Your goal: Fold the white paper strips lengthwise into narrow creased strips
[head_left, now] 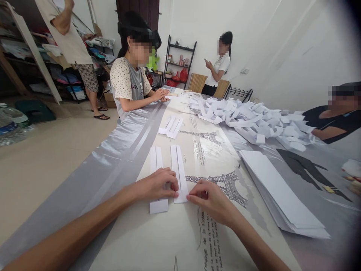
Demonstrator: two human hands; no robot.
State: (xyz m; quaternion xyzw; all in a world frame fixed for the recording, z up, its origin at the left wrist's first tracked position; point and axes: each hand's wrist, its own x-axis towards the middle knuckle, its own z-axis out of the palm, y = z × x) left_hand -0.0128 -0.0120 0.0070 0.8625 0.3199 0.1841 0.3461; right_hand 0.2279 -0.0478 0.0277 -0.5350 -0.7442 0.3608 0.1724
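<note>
Your folded paper strip (178,165) lies flat on the table (124,241), between your two grips at its near end. Its long axis runs away from you, the far end leaning a little to the left, and a seam between two flaps follows that line up the middle. Nearly all of its length reaches beyond your fingertips, so you have it only by the short end closest to your body.

Neither hand is clearly nearer, since both are at the paper. Your right hand (210,197) comes in from the right, its grip narrow, thumb and finger closed on the near right corner. Your left hand (159,182) comes across from the left; its grip is narrow too, the tips together on the paper by the near end of the seam, but you cannot tell from here whether they pinch a layer or just press on it.

Beneath your left hand runs the second strip (159,207), roughly parallel to the first and just beside it, its near end jutting closer to you. Further off along the table sits another pair of folded pieces (170,127), and to your right, well apart from both grips, lies the paper stack (282,195).
</note>
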